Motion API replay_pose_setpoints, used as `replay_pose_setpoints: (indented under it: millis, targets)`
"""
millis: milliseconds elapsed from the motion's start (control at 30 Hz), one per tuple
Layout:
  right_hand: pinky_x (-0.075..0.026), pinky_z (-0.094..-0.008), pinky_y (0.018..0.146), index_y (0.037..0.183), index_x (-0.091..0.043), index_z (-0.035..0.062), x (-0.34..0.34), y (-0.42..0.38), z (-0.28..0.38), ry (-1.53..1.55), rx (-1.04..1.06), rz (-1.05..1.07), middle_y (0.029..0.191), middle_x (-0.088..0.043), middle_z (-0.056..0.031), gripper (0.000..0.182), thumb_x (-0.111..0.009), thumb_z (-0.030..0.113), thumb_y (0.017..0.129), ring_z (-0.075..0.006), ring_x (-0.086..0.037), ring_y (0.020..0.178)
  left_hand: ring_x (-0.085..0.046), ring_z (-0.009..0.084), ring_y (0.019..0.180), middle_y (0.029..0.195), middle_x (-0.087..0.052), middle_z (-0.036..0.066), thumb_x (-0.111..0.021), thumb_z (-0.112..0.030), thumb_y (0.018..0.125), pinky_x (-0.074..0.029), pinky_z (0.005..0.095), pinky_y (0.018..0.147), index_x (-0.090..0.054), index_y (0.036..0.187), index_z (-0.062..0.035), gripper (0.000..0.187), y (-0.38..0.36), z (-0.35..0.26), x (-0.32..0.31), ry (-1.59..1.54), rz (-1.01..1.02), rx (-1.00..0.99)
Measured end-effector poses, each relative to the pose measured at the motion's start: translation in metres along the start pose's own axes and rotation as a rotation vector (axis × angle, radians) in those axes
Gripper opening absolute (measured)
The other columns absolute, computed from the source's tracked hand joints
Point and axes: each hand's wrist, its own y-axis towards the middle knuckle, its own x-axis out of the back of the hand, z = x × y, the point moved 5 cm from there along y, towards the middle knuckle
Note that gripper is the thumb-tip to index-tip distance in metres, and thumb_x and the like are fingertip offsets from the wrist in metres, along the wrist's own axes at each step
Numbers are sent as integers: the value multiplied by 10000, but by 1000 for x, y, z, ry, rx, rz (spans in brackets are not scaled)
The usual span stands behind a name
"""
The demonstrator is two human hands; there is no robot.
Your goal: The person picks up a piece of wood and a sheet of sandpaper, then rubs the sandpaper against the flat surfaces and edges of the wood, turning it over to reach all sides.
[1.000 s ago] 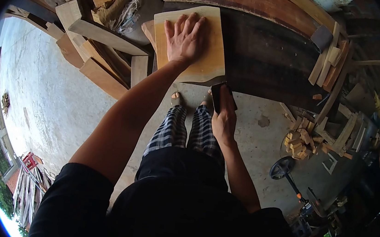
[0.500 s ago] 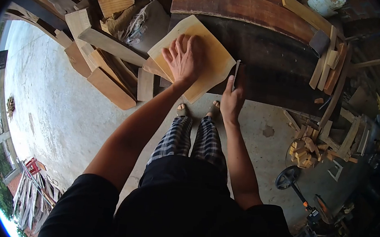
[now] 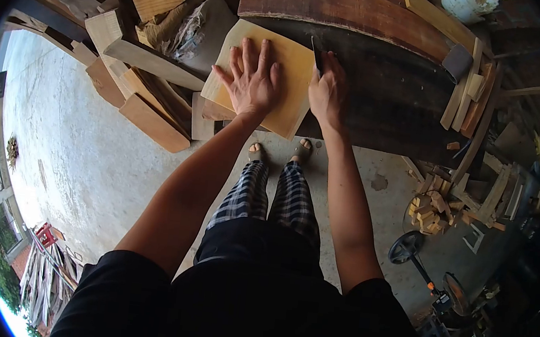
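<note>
My left hand [image 3: 252, 88] lies flat with fingers spread on a yellowish, roughly square sheet [image 3: 293, 72], pressing it against the dark workbench [image 3: 382, 101]. The sheet's near corner sticks out past the bench's front edge. At its right edge, my right hand [image 3: 327, 95] is closed around a thin knife-like blade [image 3: 315, 49], whose tip points away from me. The blade's lower part is hidden by the fingers. Under the sheet's left side, a piece of brown wood [image 3: 215, 111] shows.
A long reddish-brown plank [image 3: 339, 8] lies along the bench's back. Boards [image 3: 153, 123] are stacked to the left, and narrow wood strips [image 3: 469, 91] lie at the right. Wood offcuts [image 3: 434, 205] and a wheeled tool [image 3: 406, 247] stand on the floor at the right.
The sheet has turned and shifted slightly left. My left hand has spread its fingers flatter on it. My right hand has moved up and left along the edge with the blade.
</note>
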Motion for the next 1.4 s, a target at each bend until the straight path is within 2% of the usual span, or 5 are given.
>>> replay_pose_setpoints:
  millis: [100, 200, 567, 1267, 1400]
  targets:
    - [-499, -482, 929, 1202, -592, -18, -8, 28, -14, 162, -315, 325, 1173, -637, -272, 310, -576, 71, 906, -449, -603, 1094, -175, 346, 1514, 1647, -240, 83, -399, -478, 995, 33, 713, 1147, -349, 1554, -285, 593, -1, 0, 2, 11, -18, 11]
    - [-494, -458, 973, 1277, -558, -34, -2, 1, -13, 86, -32, 112, 1234, -622, -268, 395, -602, 90, 905, -428, -591, 1156, -218, 327, 1499, 1628, -282, 55, -433, -479, 1003, -25, 696, 1159, -360, 1543, -320, 568, 0, -3, 8, 12, -12, -32]
    - [-422, -439, 1101, 1448, -413, -65, 29, -74, -12, 96, -227, 236, 1438, -485, -288, 566, -588, 81, 930, -413, -511, 1308, -274, 301, 1480, 1608, -327, 55, -494, -478, 975, -28, 646, 1186, -398, 1517, -360, 564, 1, -8, 22, -51, 123, -368]
    - [-369, -437, 1159, 1477, -378, -55, -7, -13, 19, 164, 84, 241, 1488, -453, -246, 691, -565, -113, 814, -377, -439, 1388, -288, 314, 1475, 1613, -324, 49, -488, -491, 971, -50, 668, 1174, -406, 1514, -350, 568, 3, -6, 22, -32, 136, -362]
    - [-364, -449, 1168, 1509, -349, -28, 52, -114, 5, 70, 102, 351, 1505, -434, -238, 744, -584, -129, 811, -376, -419, 1407, -287, 302, 1478, 1616, -316, 47, -483, -489, 975, -52, 666, 1178, -398, 1517, -357, 564, 4, -7, 24, -48, 124, -356]
